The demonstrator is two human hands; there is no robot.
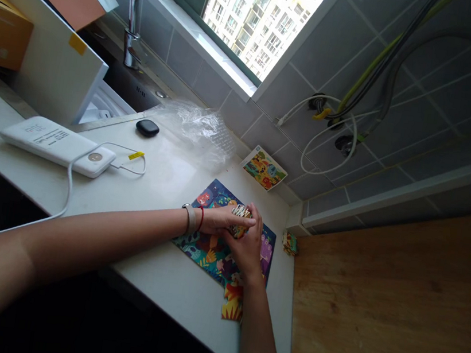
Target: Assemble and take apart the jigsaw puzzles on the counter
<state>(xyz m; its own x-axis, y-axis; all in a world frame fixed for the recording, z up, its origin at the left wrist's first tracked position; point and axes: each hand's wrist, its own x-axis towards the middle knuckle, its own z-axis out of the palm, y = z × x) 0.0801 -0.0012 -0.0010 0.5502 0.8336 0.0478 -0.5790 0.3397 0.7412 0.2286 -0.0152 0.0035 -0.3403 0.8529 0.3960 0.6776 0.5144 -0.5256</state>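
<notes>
A colourful puzzle (pixel 208 248) with a dark blue border lies flat on the white countertop. Above it, my left hand (pixel 221 218) and my right hand (pixel 251 249) close together around a stack of puzzle pieces (pixel 239 217). The stack's pale, layered edges show between my fingers, which partly cover it. Close to my right wrist, red and yellow puzzle pieces (pixel 232 302) lie by the puzzle's near edge. Another small pile of puzzle pieces (pixel 290 243) sits by the wall at the right. A picture card (pixel 265 169) with animals leans against the tiles.
Crumpled clear plastic (pixel 198 131) lies behind the puzzle. A black case (pixel 147 128) and a white power bank (pixel 57 144) with a cable are farther left. Boxes (pixel 40 41) stand by the sink and faucet (pixel 130 41). A wooden panel (pixel 392 301) borders the counter's right side.
</notes>
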